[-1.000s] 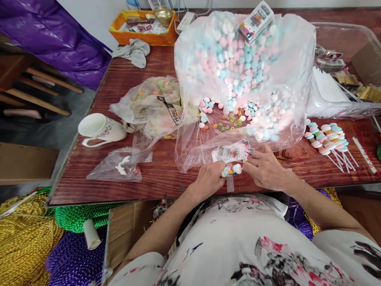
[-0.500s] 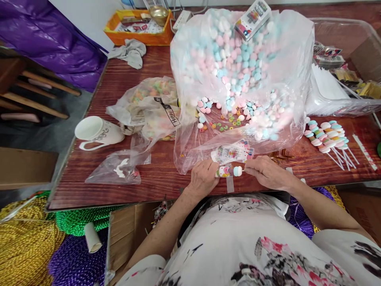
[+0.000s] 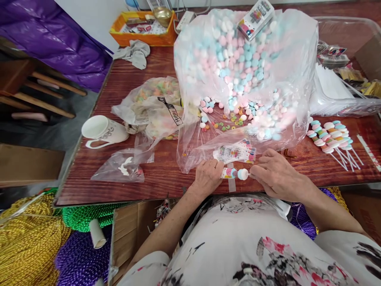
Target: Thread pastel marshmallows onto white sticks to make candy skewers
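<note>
Between my hands, low over the table's front edge, lies a marshmallow skewer (image 3: 243, 174) with pale blue, white and pink pieces. Its left part looks covered by a colourful printed clear wrapper, but my fingers hide where that ends. My left hand (image 3: 207, 175) is closed around the wrapped left end. At the right, my right hand (image 3: 275, 174) pinches the thin white stick that comes out of the last marshmallow. Just beyond the skewer, a fan of printed clear bags (image 3: 233, 153) lies flat on the table.
A big clear bag of marshmallows (image 3: 250, 59) fills the middle. Finished skewers (image 3: 330, 137) lie right, below a plastic bin (image 3: 342, 106) with white sticks. Left are a bag of cereal rings (image 3: 149, 107), a mug (image 3: 110, 133) and a small plastic bag (image 3: 119, 167). An orange box (image 3: 143, 37) stands behind.
My right hand has shifted right and turned, still pinching the stick. The skewer and my left hand sit slightly further right, partly because the whole view has shifted.
</note>
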The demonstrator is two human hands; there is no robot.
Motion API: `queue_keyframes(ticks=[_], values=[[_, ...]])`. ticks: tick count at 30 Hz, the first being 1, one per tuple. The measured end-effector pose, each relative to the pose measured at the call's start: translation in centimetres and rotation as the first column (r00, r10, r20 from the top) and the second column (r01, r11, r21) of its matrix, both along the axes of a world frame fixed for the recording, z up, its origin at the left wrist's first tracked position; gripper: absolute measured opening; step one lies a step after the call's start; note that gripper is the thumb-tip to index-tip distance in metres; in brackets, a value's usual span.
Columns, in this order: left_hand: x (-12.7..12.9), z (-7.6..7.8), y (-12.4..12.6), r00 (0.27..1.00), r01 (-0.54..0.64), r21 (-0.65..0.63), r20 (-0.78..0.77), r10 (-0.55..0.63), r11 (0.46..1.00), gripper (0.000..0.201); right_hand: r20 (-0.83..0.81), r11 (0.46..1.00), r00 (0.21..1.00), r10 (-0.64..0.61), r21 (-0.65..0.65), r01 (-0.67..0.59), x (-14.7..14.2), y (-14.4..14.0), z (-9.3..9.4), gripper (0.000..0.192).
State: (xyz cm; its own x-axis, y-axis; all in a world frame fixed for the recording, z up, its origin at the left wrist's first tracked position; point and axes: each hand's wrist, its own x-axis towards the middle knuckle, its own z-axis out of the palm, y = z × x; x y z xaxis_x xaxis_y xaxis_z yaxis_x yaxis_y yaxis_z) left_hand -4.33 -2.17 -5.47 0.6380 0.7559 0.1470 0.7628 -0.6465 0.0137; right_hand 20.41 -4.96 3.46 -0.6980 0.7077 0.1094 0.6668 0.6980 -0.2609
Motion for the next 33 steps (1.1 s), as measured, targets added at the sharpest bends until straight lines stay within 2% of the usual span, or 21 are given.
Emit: queue_keyframes(ticks=[4, 9, 14, 18, 22, 25, 29, 31, 33], values=[[-0.1, 0.1, -0.2, 0.999, 0.031, 0.055, 0.039, -0.033, 0.998, 0.019, 0.023, 0.999, 1.0, -0.01, 0.031, 0.009, 0.3, 0.1, 0.2, 0.017], [0.4, -0.1, -0.8, 0.986, 0.112, 0.028, 0.123, -0.115, 0.993, 0.012, 0.06, 0.999, 0.998, 0.034, 0.023, -0.036, -1.1, 0.5, -1.5, 0.014], [0.8, -0.7, -0.9, 0.971, 0.113, -0.03, 0.216, -0.104, 0.993, 0.009, 0.06, 0.999, 0.998, 0.031, 0.016, -0.032, -2.8, 1.2, -3.5, 0.016], [0.6, -0.9, -0.8, 0.964, 0.099, -0.076, 0.254, -0.076, 0.992, 0.01, -0.004, 0.999, 0.999, 0.038, -0.013, -0.038, -2.8, 1.5, -4.4, 0.016], [0.6, -0.4, -0.8, 0.975, 0.043, -0.063, 0.219, -0.028, 0.997, 0.019, -0.033, 0.994, 0.998, -0.049, -0.099, 0.045, -2.0, 1.3, -4.4, 0.02], [1.1, 0.0, -0.9, 0.983, 0.042, -0.006, 0.177, -0.041, 0.999, 0.013, 0.092, 0.974, 0.987, -0.13, -0.175, 0.144, -2.4, 0.9, -4.0, 0.022], [1.9, 0.0, -0.8, 0.981, 0.077, 0.017, 0.176, -0.079, 0.997, 0.009, 0.232, 0.938, 0.959, -0.166, -0.262, 0.225, -4.2, 0.9, -3.5, 0.024], [1.9, -0.1, -0.7, 0.981, 0.063, -0.011, 0.185, -0.06, 0.998, 0.012, 0.197, 0.935, 0.967, -0.162, -0.283, 0.214, -4.5, 1.1, -3.5, 0.025], [1.4, -0.1, -0.5, 0.977, 0.026, -0.069, 0.211, -0.011, 0.997, 0.016, 0.071, 0.952, 0.984, -0.161, -0.25, 0.174, -3.9, 1.2, -3.5, 0.025]])
